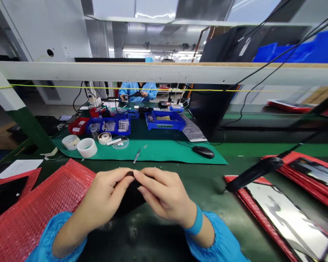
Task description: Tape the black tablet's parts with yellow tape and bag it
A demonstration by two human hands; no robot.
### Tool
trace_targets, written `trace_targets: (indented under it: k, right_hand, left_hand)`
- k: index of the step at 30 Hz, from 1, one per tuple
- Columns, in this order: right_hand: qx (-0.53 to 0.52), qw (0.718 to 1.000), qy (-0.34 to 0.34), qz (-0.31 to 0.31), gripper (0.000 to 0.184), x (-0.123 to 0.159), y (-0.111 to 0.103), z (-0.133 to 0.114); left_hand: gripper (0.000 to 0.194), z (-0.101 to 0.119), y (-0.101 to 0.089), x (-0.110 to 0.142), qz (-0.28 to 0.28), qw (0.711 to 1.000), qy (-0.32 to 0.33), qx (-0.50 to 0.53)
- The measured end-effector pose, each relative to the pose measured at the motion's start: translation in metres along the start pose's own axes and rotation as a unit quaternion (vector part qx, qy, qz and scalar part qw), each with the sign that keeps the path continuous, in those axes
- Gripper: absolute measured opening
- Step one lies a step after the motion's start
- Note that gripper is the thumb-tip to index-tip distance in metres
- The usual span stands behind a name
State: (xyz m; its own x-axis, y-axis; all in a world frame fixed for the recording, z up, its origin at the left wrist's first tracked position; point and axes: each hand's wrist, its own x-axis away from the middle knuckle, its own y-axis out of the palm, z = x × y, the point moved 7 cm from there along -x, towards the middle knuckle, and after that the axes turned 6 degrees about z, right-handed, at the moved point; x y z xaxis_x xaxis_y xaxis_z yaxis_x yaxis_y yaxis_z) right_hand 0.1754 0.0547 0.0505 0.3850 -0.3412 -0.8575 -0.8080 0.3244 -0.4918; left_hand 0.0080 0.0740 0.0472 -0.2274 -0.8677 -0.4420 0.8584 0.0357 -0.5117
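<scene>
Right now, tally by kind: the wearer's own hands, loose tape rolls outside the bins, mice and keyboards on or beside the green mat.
Left hand and right hand: 2
Loose tape rolls: 3
Mouse: 1
Keyboard: 1
Total: 7

Bright overhead light, blurred, stretched edges

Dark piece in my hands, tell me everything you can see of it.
The dark piece shows as a small, nearly black sliver between the left hand and right hand. Their fingers touch it and cover most of it, so its full shape and material can't be told. It is held over the dark green tabletop.
</scene>
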Motion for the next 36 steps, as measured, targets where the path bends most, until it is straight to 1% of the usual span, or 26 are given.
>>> trace_targets:
  k: [2,3,5,7,8,10,13,15,17,19,21,23,25,27,29,30,32,34,35,36]
  right_hand:
    - [0.01,0.999,0.029,0.023,0.031,-0.002,-0.011,0.011]
    - [0.022,0.998,0.05,0.039,0.029,-0.002,-0.016,0.018]
    - [0.048,0.992,0.097,0.057,0.027,-0.002,-0.025,0.034]
    - [0.075,0.987,0.139,0.026,0.023,0.002,-0.025,0.05]
    - [0.089,0.984,0.156,-0.003,0.022,0.004,-0.022,0.057]
    - [0.111,0.976,0.179,-0.059,0.023,0.009,-0.014,0.067]
    - [0.125,0.964,0.202,-0.119,0.024,0.016,0.001,0.077]
    - [0.131,0.952,0.219,-0.168,0.022,0.022,0.018,0.083]
    - [0.135,0.936,0.239,-0.221,0.019,0.032,0.04,0.09]
    - [0.133,0.918,0.258,-0.271,0.014,0.046,0.068,0.098]
    - [0.123,0.901,0.274,-0.313,0.013,0.062,0.097,0.106]
    - [0.111,0.89,0.282,-0.34,0.023,0.078,0.124,0.112]
    - [0.103,0.885,0.289,-0.35,0.029,0.091,0.145,0.116]
    - [0.095,0.885,0.295,-0.349,0.03,0.1,0.158,0.117]
    - [0.083,0.888,0.3,-0.338,0.029,0.105,0.164,0.118]
    - [0.075,0.892,0.302,-0.328,0.028,0.104,0.163,0.118]
    - [0.061,0.9,0.31,-0.299,0.024,0.098,0.154,0.119]
    - [0.05,0.913,0.318,-0.249,0.021,0.084,0.132,0.121]
    - [0.045,0.921,0.321,-0.217,0.023,0.075,0.116,0.121]
    - [0.038,0.928,0.32,-0.184,0.03,0.065,0.099,0.119]
  left_hand:
    - [0.023,-0.008,-0.013,-0.002,0.035,0.999,-0.025,-0.013]
    - [0.02,-0.011,-0.022,-0.001,0.067,0.997,-0.036,-0.018]
    - [0.016,-0.014,-0.042,0.003,0.161,0.984,-0.065,-0.034]
    - [0.017,-0.013,-0.056,0.01,0.243,0.963,-0.095,-0.068]
    - [0.017,-0.011,-0.06,0.013,0.267,0.955,-0.1,-0.085]
    - [0.018,-0.006,-0.061,0.014,0.279,0.95,-0.087,-0.111]
    - [0.016,-0.004,-0.058,0.01,0.253,0.957,-0.04,-0.138]
    - [0.017,-0.004,-0.057,0.009,0.238,0.958,-0.022,-0.158]
    - [0.019,-0.005,-0.056,0.009,0.223,0.961,-0.028,-0.164]
    - [0.019,-0.003,-0.053,0.008,0.19,0.969,-0.023,-0.156]
    - [0.019,0.001,-0.045,0.007,0.131,0.981,0.0,-0.143]
    - [0.019,0.005,-0.035,0.007,0.066,0.988,0.031,-0.133]
    - [0.021,0.008,-0.024,0.008,0.003,0.991,0.052,-0.127]
    - [0.023,0.01,-0.013,0.01,-0.057,0.989,0.067,-0.123]
    - [0.026,0.012,-0.004,0.011,-0.104,0.986,0.07,-0.112]
    - [0.026,0.012,0.0,0.011,-0.119,0.985,0.068,-0.105]
    - [0.024,0.011,0.006,0.012,-0.133,0.985,0.06,-0.095]
    - [0.024,0.01,0.009,0.011,-0.133,0.986,0.051,-0.091]
    - [0.023,0.009,0.011,0.011,-0.133,0.986,0.047,-0.09]
    - [0.023,0.009,0.013,0.011,-0.132,0.986,0.043,-0.087]
